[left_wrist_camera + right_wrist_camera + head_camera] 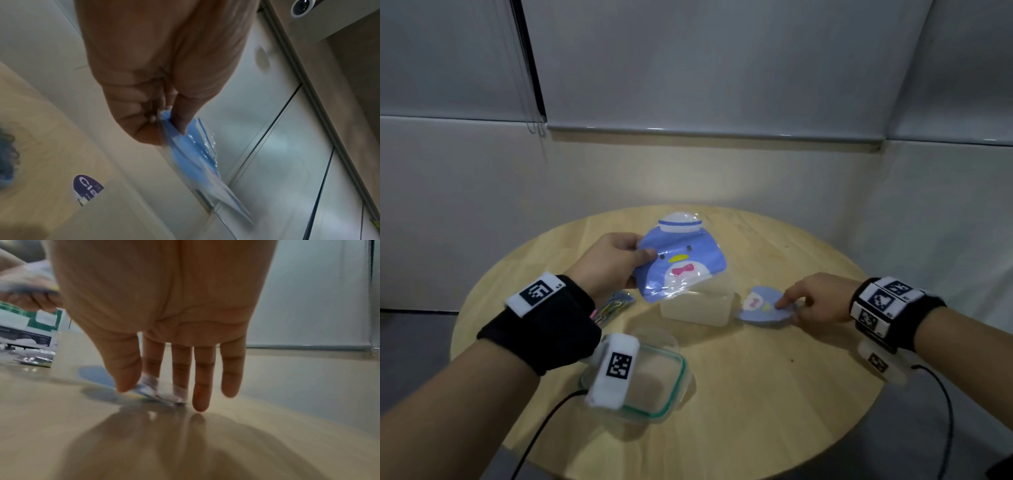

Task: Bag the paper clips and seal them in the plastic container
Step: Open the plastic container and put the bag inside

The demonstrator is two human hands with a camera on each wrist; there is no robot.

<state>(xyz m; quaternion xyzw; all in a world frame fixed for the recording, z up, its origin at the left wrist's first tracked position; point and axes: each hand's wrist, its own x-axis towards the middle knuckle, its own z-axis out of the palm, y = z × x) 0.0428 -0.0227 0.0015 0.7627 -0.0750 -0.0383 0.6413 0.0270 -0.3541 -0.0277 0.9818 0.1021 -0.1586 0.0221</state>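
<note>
My left hand [645, 254] holds a blue penguin zip bag [681, 260] in the air above the table and pinches its left edge; the left wrist view shows thumb and fingers of this hand [164, 120] clamped on the bag [191, 155]. My right hand [789, 310] pinches the right edge of a small stack of the same bags [762, 308] on the table. In the right wrist view, that hand [141, 386] has its thumb in front of the clear edge of the stack [160, 394] and two fingertips behind it. The translucent container [698, 308] stands between my hands. Coloured paper clips [613, 305] lie left, partly hidden by my wrist.
The container's lid [664, 380], clear with a green seal, lies near the front of the round wooden table [756, 394], half under my left wrist camera. Cables hang off both wrists. A wall and roller blinds close off the back.
</note>
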